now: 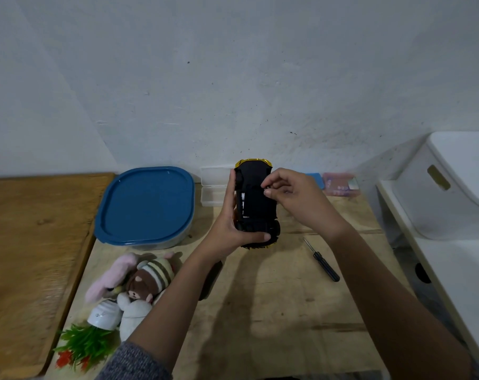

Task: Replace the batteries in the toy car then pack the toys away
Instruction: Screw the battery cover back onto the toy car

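I can't tell what small piece (266, 191) my right hand (296, 198) pinches against the toy car (256, 204). My left forearm (178, 297) hides most of a dark object (211, 281) on the counter (287, 311). The pink box (340, 183) at its far edge is blurred.

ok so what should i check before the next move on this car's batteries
1. Underside of the toy car faces up, left hand grips it: ok.
2. The right hand pinches at the car's right edge: ok.
3. Battery cover off: cannot tell.
4. The screwdriver lies free on the table by the right arm: ok.
5. Fresh batteries in sight: cannot tell.
6. The blue-lidded container open for packing: not ok, lid on.
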`<action>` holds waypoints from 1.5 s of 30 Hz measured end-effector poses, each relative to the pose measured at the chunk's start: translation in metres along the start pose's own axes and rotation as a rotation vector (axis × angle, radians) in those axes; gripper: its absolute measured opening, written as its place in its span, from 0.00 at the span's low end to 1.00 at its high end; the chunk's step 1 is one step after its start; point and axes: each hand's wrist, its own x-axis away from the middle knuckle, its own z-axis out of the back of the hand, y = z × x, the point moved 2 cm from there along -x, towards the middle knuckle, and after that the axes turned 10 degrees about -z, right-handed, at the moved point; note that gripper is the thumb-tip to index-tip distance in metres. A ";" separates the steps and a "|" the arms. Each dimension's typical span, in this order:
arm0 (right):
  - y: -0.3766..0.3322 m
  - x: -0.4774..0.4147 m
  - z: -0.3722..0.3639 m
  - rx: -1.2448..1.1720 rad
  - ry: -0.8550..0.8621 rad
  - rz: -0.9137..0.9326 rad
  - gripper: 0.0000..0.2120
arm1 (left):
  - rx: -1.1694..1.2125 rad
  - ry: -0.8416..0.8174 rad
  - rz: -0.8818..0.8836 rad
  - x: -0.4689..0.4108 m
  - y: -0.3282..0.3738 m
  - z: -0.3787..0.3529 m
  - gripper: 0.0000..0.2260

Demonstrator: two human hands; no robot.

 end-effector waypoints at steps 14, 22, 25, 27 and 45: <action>-0.002 0.001 0.001 -0.022 0.023 0.045 0.11 | 0.003 -0.004 -0.014 -0.002 0.002 -0.001 0.58; -0.005 0.003 0.001 0.083 0.000 0.043 0.08 | 0.029 -0.022 -0.018 0.000 0.003 -0.004 0.58; -0.008 0.007 -0.001 0.172 0.046 0.090 0.05 | 0.042 -0.015 -0.018 0.001 0.004 -0.004 0.57; -0.010 0.009 -0.003 0.205 0.111 0.122 0.08 | 0.043 -0.011 -0.027 0.001 0.005 -0.005 0.57; -0.001 0.016 -0.009 -0.119 0.324 -0.017 0.10 | 0.051 0.095 -0.121 0.003 0.017 -0.009 0.47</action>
